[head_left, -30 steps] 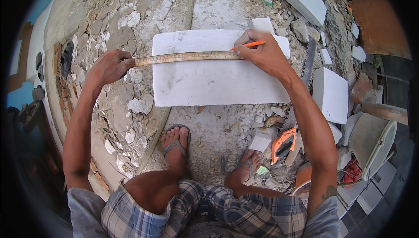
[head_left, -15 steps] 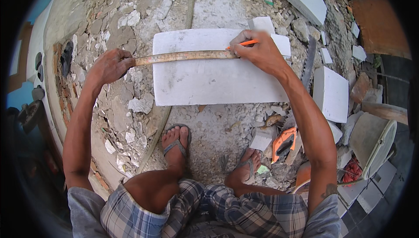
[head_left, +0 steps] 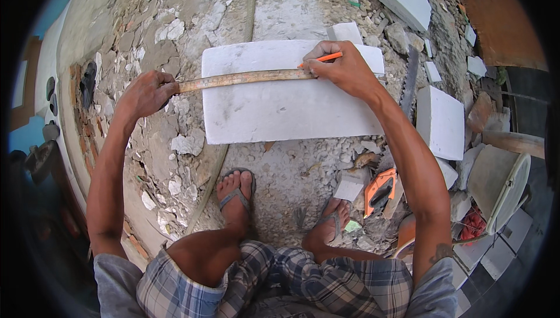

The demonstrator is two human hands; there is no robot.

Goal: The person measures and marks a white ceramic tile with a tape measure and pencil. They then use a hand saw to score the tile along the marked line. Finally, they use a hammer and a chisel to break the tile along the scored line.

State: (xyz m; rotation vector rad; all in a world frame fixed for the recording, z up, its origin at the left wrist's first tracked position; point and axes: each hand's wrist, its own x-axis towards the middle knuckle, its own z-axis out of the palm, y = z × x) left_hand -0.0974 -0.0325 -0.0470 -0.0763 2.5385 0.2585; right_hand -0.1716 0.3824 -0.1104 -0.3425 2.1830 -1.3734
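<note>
A white lightweight block (head_left: 262, 114) lies lengthwise on the rubble in front of my feet. Across its top stretches a worn, yellowish tape measure (head_left: 245, 77), running past the block's left end. My left hand (head_left: 146, 93) is closed round the tape's left part, beyond the block; whatever else sits in that palm is hidden. Over the block's right half, my right hand (head_left: 344, 70) grips an orange pencil (head_left: 322, 59) and rests by the tape's other end. The pencil's tip points left, close to the tape's upper edge.
A hand saw with an orange handle (head_left: 380, 194) lies under my right forearm, its blade (head_left: 410, 79) showing beyond. More white blocks (head_left: 440, 122) stand at the right and far side. A bucket (head_left: 499, 187) lies tipped at right. A hose (head_left: 210, 195) passes beneath the block.
The whole view has shifted slightly. Both hands keep their hold, and the tape and pencil stay nearly in place on the block.
</note>
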